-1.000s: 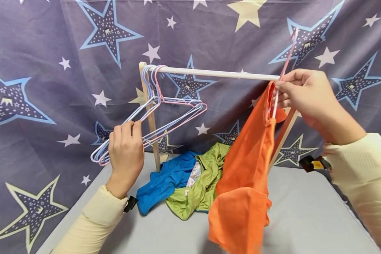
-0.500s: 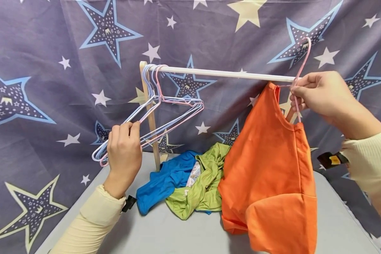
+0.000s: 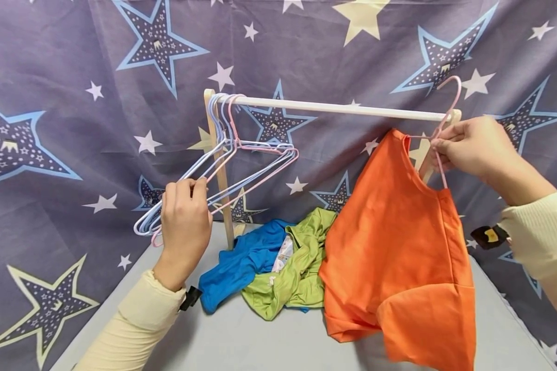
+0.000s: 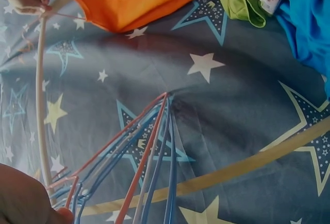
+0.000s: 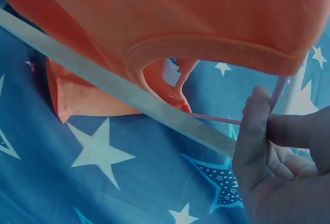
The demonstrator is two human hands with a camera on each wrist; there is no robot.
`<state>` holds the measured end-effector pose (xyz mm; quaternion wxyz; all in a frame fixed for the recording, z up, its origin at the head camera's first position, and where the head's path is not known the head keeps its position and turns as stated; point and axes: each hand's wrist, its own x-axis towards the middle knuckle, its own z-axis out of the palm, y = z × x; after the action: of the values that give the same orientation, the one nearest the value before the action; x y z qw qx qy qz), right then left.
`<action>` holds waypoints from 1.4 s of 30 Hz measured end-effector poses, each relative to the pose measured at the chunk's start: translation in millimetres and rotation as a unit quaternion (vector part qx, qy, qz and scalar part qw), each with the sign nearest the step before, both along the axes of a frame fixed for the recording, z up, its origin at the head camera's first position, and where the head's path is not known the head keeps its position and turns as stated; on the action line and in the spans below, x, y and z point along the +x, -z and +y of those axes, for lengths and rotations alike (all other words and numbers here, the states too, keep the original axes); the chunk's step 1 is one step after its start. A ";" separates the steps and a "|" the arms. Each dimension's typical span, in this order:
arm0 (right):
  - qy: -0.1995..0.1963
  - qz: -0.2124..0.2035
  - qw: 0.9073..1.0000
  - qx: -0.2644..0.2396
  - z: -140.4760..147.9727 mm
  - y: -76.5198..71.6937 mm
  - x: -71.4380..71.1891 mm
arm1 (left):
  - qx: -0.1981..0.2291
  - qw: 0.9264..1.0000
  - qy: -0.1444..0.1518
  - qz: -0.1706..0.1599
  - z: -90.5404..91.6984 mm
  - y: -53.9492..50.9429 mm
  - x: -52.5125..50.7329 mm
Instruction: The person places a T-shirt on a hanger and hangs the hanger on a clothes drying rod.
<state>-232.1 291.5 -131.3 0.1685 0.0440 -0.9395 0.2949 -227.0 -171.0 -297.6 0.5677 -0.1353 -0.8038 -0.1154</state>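
Note:
My right hand (image 3: 475, 147) pinches a pink clothes hanger (image 3: 454, 103) just below its hook. An orange shirt (image 3: 399, 242) hangs from that hanger, its neckline towards the hand. The hook stands free at the right end of the rack's white rail (image 3: 334, 107); whether it touches the rail I cannot tell. At the rail's left end hang several blue, white and pink hangers (image 3: 260, 147). My left hand (image 3: 183, 226) holds them by their lower left side, its fingers curled over the wires. The left wrist view shows their wires (image 4: 149, 152) fanning out.
Behind the rail's left end stands a wooden post (image 3: 223, 185). Below the rail lie a crumpled blue garment (image 3: 246, 263) and a green one (image 3: 301, 273) on the grey surface (image 3: 241, 340). A star-patterned cloth (image 3: 74, 170) hangs behind everything.
My right hand has moved right, then slightly down, with the hanger. The orange shirt has swung from edge-on to broadside. The left hand has stayed at the hangers.

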 end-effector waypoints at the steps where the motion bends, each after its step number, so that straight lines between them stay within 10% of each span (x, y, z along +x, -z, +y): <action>1: 0.000 0.000 1.000 0.006 1.8 1.6 0.1 | 0.002 1.000 0.001 -0.002 0.6 0.0 0.3; 20: 0.035 0.022 0.997 0.060 4.7 27.0 2.4 | 0.043 0.996 0.031 -0.074 11.6 -4.8 3.1; 42: 0.024 -0.016 0.998 0.057 1.7 42.8 5.8 | 0.091 0.968 0.100 -0.209 9.5 -13.6 -3.4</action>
<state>-226.3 293.2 -174.1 0.1578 0.0265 -0.9583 0.2369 -230.3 -161.5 -284.0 0.3822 -0.1359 -0.8733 -0.2698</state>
